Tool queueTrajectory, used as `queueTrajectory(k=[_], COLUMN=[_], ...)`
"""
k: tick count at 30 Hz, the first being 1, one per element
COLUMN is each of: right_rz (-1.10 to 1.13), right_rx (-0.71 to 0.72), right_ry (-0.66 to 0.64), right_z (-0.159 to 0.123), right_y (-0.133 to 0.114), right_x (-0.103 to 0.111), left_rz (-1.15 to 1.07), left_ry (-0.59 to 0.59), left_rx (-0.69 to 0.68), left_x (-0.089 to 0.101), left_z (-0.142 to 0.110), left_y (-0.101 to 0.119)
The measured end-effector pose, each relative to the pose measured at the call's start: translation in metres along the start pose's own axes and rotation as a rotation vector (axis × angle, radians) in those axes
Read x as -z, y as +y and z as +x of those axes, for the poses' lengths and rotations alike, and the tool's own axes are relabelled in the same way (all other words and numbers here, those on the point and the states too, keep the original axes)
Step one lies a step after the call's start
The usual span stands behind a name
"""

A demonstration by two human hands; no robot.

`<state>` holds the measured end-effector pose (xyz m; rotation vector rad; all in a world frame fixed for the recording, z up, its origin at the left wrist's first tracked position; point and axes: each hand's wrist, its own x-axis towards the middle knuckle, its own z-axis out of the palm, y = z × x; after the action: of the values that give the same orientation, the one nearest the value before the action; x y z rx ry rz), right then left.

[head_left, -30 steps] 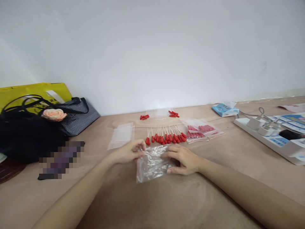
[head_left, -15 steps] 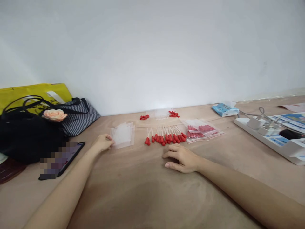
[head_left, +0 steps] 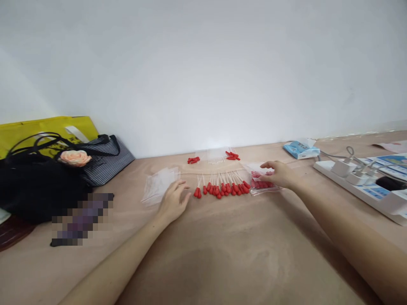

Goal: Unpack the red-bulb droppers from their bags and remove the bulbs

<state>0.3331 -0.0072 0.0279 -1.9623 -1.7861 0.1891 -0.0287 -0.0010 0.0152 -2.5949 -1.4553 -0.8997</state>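
Observation:
My left hand (head_left: 173, 200) is open, thumb apart from the fingers, between a stack of clear plastic bags (head_left: 156, 187) and a row of droppers with red bulbs (head_left: 222, 189). The droppers lie side by side, bulbs toward me, thin clear tubes pointing away. At the right end of that row, my right hand (head_left: 280, 174) reaches over clear bags filled with red-bulbed droppers (head_left: 262, 184). Its thumb and fingers are spread, and they partly hide the bags. Whether the fingertips touch the plastic, I cannot tell.
Near the wall lie two small groups of red-bulbed droppers (head_left: 193, 160) with clear plastic beside them. A blue tissue pack (head_left: 300, 150) and a white power strip (head_left: 359, 186) with plugs are right. Bags (head_left: 110, 159) and a blurred-out phone (head_left: 81, 220) are left.
My left hand has moved right, from the outer edge of the clear bags to their near right side. My right hand has gone from before the droppers to over the filled bags.

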Motion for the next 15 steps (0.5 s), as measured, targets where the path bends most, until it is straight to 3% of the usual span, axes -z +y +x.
queueTrajectory(k=[3, 6, 15], right_rz=[-0.085, -0.186, -0.432], right_rx=[-0.073, -0.063, -0.118], right_ry=[-0.122, -0.184, -0.145], right_z=[0.001, -0.002, -0.006], right_y=[0.016, 0.016, 0.005], right_x=[0.008, 0.011, 0.004], left_rz=[-0.108, -0.176, -0.185], left_ry=[-0.099, -0.129, -0.157], left_rx=[0.015, 0.052, 0.092], left_x=[-0.008, -0.01, -0.016], left_z=[-0.003, -0.004, 0.002], left_y=[0.012, 0.019, 0.035])
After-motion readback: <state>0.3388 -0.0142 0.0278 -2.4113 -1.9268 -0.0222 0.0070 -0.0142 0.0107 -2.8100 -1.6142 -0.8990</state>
